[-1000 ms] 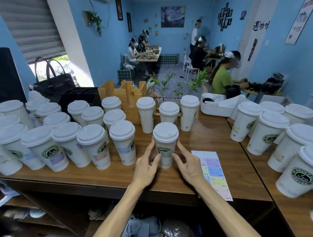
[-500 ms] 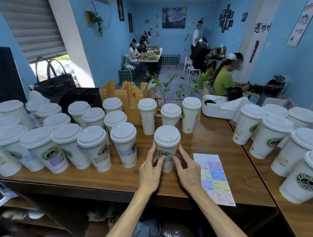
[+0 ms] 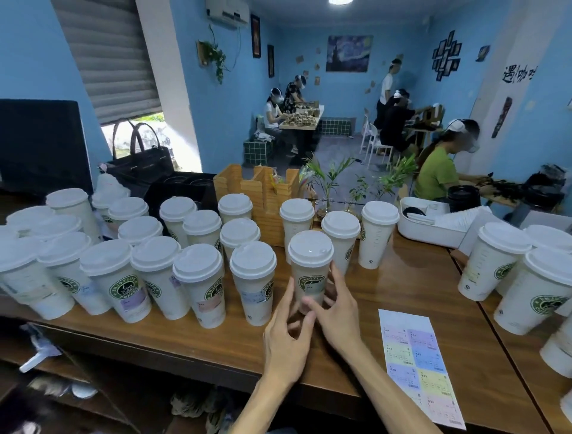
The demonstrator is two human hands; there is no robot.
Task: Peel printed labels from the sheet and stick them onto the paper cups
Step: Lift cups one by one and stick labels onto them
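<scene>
A: Standing upright on the brown wooden counter (image 3: 387,288): tall white lidded paper cup (image 3: 310,272), green logo facing us.

B: Hands?

A: Left hand (image 3: 286,337) and right hand (image 3: 339,313) both curl around its base. Pastel label sheet (image 3: 418,362) lies flat, just right.

You get even, fairly bright light from a ceiling lamp (image 3: 340,1) far overhead and daylight under the shutter (image 3: 108,55) on the left. Wide-angle bending warps the edges; both hands (image 3: 337,306) blur slightly.
</scene>
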